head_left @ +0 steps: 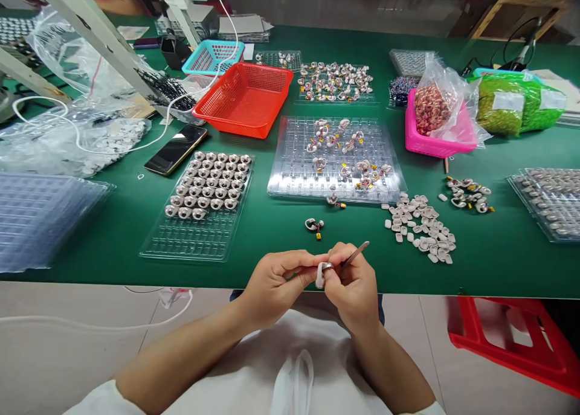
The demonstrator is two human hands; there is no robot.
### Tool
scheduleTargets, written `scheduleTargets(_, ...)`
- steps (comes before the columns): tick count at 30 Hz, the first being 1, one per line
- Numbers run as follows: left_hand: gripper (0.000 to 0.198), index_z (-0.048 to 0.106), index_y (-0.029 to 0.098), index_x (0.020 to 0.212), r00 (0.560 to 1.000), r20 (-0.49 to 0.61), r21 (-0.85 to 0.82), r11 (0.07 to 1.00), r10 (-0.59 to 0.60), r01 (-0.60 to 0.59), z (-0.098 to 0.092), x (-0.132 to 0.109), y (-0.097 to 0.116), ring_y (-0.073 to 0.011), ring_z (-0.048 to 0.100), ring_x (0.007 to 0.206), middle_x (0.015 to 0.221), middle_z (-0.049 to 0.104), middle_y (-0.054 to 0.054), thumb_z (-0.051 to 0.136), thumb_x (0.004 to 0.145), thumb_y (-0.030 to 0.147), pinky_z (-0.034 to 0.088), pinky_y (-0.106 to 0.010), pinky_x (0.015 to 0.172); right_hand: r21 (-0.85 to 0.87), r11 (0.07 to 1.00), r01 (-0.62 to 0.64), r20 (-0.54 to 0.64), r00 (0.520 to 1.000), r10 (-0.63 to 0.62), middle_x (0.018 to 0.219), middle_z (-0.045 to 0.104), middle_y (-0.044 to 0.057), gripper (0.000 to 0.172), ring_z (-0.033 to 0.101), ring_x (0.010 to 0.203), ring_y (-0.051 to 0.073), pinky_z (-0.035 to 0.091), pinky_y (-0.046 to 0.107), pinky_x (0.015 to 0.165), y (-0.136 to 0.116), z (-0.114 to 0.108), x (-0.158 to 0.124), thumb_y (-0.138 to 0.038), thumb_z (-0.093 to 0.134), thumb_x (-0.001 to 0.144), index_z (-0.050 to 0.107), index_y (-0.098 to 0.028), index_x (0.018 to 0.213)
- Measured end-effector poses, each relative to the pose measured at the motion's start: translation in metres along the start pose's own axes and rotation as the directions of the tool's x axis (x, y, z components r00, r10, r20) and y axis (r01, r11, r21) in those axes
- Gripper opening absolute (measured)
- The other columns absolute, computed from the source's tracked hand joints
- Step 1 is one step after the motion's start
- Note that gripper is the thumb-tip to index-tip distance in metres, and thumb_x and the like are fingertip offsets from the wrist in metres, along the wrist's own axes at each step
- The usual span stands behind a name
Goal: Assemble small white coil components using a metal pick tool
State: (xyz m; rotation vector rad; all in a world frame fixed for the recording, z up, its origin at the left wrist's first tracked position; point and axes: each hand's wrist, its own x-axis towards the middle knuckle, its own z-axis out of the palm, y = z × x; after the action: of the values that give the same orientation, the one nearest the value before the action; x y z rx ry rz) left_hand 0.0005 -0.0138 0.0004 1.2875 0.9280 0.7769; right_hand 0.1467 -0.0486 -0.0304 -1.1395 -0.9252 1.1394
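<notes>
Over the green tabletop edge, both hands' fingers pinching one small shell, tweezers alongside: easily dropped floorward.

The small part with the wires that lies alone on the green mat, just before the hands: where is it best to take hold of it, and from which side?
Pinch the small wired part by its pale rounded shell, coming straight down from above. It lies flat and alone on the green mat, so both sides of the shell are free. The thin wires and yellow piece trail toward the person and look too delicate to pull.
</notes>
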Motion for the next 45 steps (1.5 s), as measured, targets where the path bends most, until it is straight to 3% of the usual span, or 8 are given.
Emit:
scheduleTargets(9, 0.022, 0.083, 0.018, 0.104, 1.0, 0.015, 0.029, 0.999, 0.017, -0.018, -0.002, -0.006, -0.007, -0.0218, 0.07, 0.081, 0.083, 0.073, -0.009, 0.067, 0.093, 0.027, 0.058, -0.03, 0.074, 0.011, 1.0, 0.03, 0.025, 0.999, -0.03, 0.069, 0.045, -0.005, 0.018, 0.044, 0.057, 0.01, 0.038, 0.022, 0.047, 0.006, 0.003, 0.002, -0.014, 0.063, 0.071, 0.048, -0.024, 0.076)
scheduleTargets(17, 0.022, 0.08, 0.021, 0.112, 0.992, 0.095, 0.04, 0.996, -0.079, 0.076, -0.012, 0.005, -0.001, -0.0216, 0.076, 0.093, 0.1, 0.081, -0.008, 0.068, 0.093, 0.025, 0.059, -0.03, 0.087, -0.155, 0.972, -0.174, 0.195, 0.96, 0.203, 0.066, 0.051, -0.005, 0.015, 0.044, 0.055, 0.01, 0.037, 0.023, 0.05, -0.005, -0.014, 0.017, -0.02, 0.067, 0.076, 0.052, -0.022, 0.075)
scheduleTargets(23, 0.015, 0.079, 0.017, 0.099, 0.989, 0.034, -0.172, 0.974, -0.147, 0.151, -0.014, 0.009, 0.008, -0.0175, 0.076, 0.082, 0.089, 0.082, -0.006, 0.075, 0.088, 0.027, 0.06, -0.026, 0.08, -0.148, 0.974, -0.171, 0.361, 0.908, 0.214, 0.08, 0.06, 0.001, 0.018, 0.052, 0.068, 0.014, 0.042, 0.025, 0.057, -0.022, -0.04, 0.018, -0.034, 0.071, 0.088, 0.069, -0.022, 0.101)
scheduleTargets(27, 0.016, 0.078, 0.016, 0.095, 0.986, 0.038, -0.213, 0.963, -0.16, 0.164, -0.014, 0.01, 0.01, -0.0156, 0.074, 0.078, 0.086, 0.08, -0.006, 0.077, 0.087, 0.03, 0.059, -0.024, 0.076, -0.077, 0.979, -0.19, 0.314, 0.927, 0.205, 0.077, 0.057, 0.0, 0.017, 0.046, 0.064, 0.013, 0.035, 0.025, 0.054, -0.012, -0.053, 0.015, -0.038, 0.068, 0.093, 0.072, -0.023, 0.099)
scheduleTargets(31, 0.015, 0.078, 0.016, 0.095, 0.995, 0.055, -0.149, 0.985, -0.081, 0.089, -0.014, 0.01, 0.006, -0.0163, 0.072, 0.08, 0.089, 0.077, -0.006, 0.075, 0.089, 0.029, 0.058, -0.025, 0.074, -0.037, 0.948, -0.316, 0.34, 0.888, 0.309, 0.076, 0.061, 0.001, 0.021, 0.045, 0.064, 0.012, 0.035, 0.026, 0.058, -0.003, -0.046, 0.015, -0.041, 0.072, 0.089, 0.073, -0.02, 0.089)
scheduleTargets(36, 0.014, 0.079, 0.017, 0.1, 0.996, 0.06, 0.062, 0.995, 0.072, -0.076, -0.017, 0.007, -0.001, -0.0173, 0.069, 0.083, 0.09, 0.077, -0.007, 0.069, 0.094, 0.023, 0.055, -0.025, 0.074, 0.024, 0.884, -0.468, 0.41, 0.811, 0.418, 0.07, 0.062, -0.001, 0.023, 0.044, 0.06, 0.01, 0.033, 0.025, 0.056, -0.001, -0.039, 0.019, -0.04, 0.081, 0.08, 0.073, -0.019, 0.083)
scheduleTargets(41, 0.019, 0.078, 0.019, 0.106, 0.96, 0.073, 0.163, 0.946, 0.27, -0.279, -0.019, 0.007, -0.009, -0.0163, 0.069, 0.082, 0.09, 0.078, -0.007, 0.065, 0.094, 0.012, 0.054, -0.025, 0.074, 0.117, 0.817, -0.565, 0.433, 0.77, 0.47, 0.065, 0.056, -0.003, 0.024, 0.039, 0.055, 0.008, 0.026, 0.024, 0.05, 0.003, -0.033, 0.019, -0.035, 0.086, 0.074, 0.071, -0.018, 0.082)
scheduleTargets(45, 0.027, 0.076, 0.021, 0.11, 0.922, 0.062, 0.221, 0.896, 0.381, -0.385, -0.015, 0.007, -0.012, -0.0152, 0.07, 0.082, 0.091, 0.079, -0.006, 0.064, 0.093, 0.005, 0.055, -0.023, 0.074, 0.234, 0.761, -0.606, 0.392, 0.775, 0.496, 0.058, 0.048, -0.006, 0.035, 0.032, 0.05, 0.005, 0.02, 0.022, 0.046, 0.002, -0.02, 0.016, -0.038, 0.091, 0.067, 0.064, -0.017, 0.074)
